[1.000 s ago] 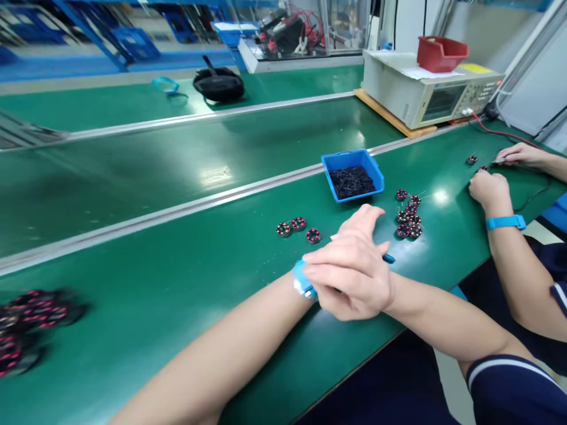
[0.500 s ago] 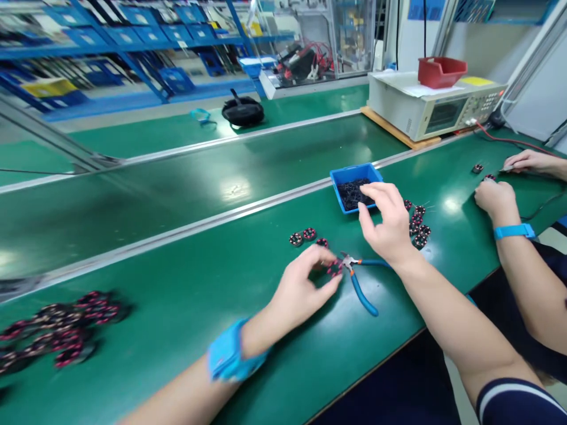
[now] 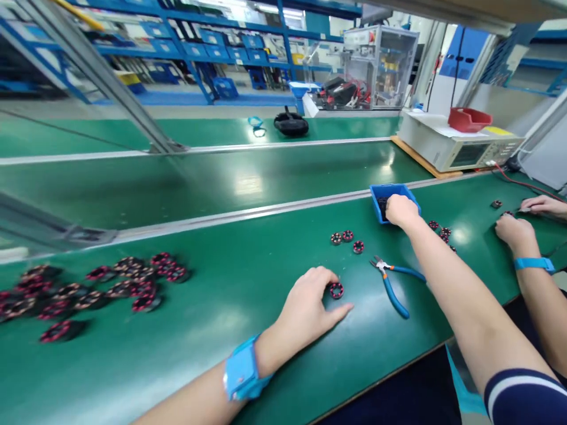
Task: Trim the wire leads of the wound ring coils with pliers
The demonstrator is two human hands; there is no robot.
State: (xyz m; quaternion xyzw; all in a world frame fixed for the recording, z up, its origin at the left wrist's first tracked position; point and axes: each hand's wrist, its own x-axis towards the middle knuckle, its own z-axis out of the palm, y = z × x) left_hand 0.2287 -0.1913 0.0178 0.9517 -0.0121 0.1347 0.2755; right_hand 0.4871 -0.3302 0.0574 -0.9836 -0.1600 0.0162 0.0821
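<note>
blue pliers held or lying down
Lying down: the blue-handled metal pliers rest flat on the green bench mat, apart from the left hand, on a red-and-black ring coil, and the right hand.

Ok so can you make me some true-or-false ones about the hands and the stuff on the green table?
1. The left hand touches a small ring on the table. True.
2. The right hand holds the pliers. False: the pliers lie loose on the table, and the right hand reaches into the blue tray.
3. A pile of rings lies far off to the left. True.
4. The tray on top of the machine is yellow. False: it is a red tray.
</note>
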